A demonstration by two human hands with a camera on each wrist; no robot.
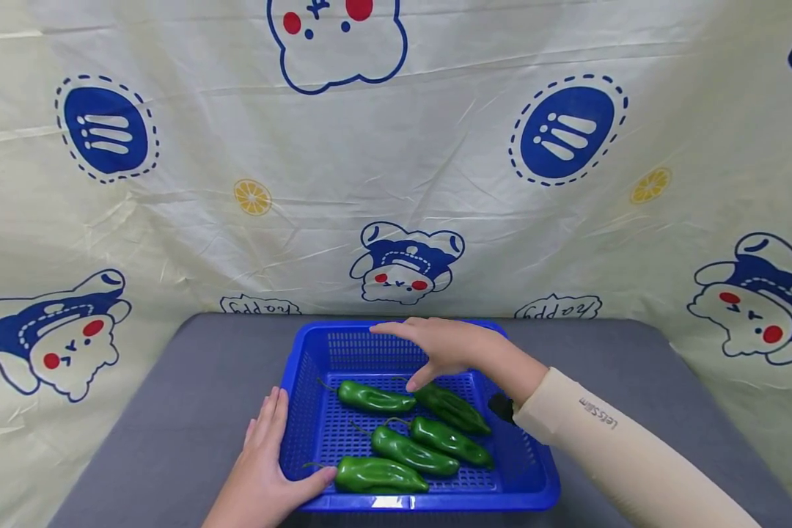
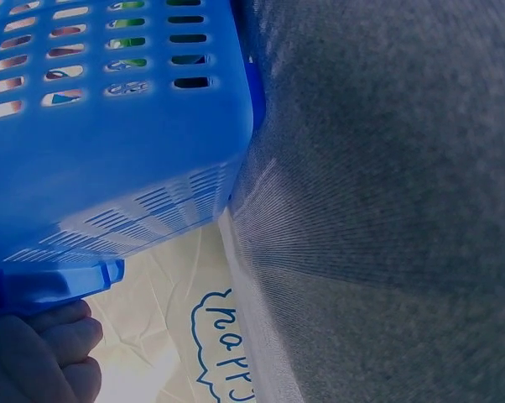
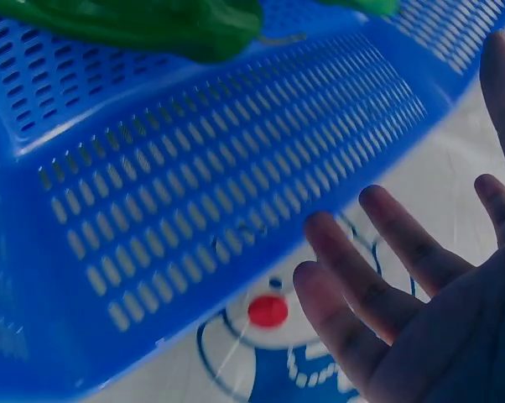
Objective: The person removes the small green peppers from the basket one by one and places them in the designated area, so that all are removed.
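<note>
Grey cloth (image 1: 191, 411) supports a basket (image 1: 495, 501) of peppers (image 1: 381, 475).

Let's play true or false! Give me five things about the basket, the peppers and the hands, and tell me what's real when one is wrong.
1. The basket is blue. True.
2. Only three peppers lie in the basket. False: there are five.
3. The left hand is at the basket's left side. True.
4. The right hand is holding a pepper. False: it holds nothing.
5. The cloth behind the basket has pictures on it. True.
6. The peppers are red. False: they are green.
</note>
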